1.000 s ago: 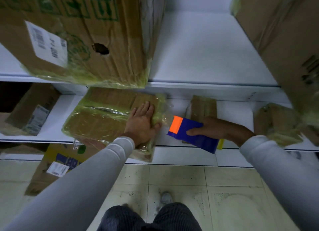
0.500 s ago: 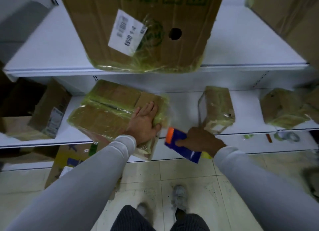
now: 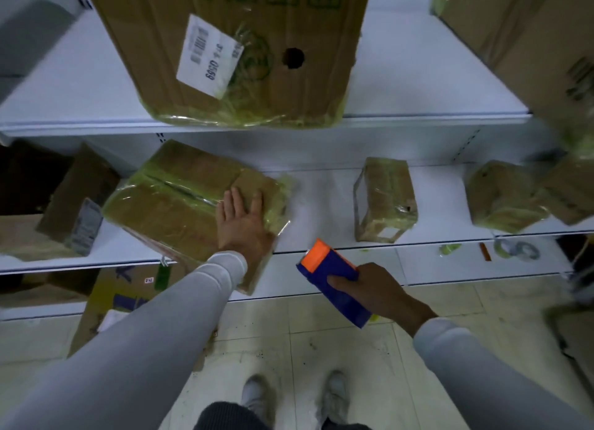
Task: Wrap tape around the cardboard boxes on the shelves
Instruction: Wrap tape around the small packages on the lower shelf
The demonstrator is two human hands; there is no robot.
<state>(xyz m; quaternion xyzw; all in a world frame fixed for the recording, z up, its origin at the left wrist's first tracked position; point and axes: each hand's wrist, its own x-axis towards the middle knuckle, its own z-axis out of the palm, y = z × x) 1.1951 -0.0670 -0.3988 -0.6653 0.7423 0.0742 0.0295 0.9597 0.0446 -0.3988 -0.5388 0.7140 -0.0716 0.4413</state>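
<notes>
Yellow-green film tape already covers much of the flat brown cardboard box (image 3: 193,201), which lies askew on the middle white metal shelf (image 3: 321,204) with one corner hanging past the front edge. The person's left hand (image 3: 242,222) rests flat on the box's right end, fingers straight and slightly spread, pinning it in place. The right hand (image 3: 379,291) grips a blue tape dispenser with an orange end (image 3: 331,278), thumb and fingers curled round its body, held out in front of the shelf edge and apart from the box. No strand of tape can be made out between dispenser and box. The work appears to sit between passes: the box is held steady while the dispenser is off it. The next move would likely call for bringing the orange end back to the box's near corner while the left hand holds firm.
</notes>
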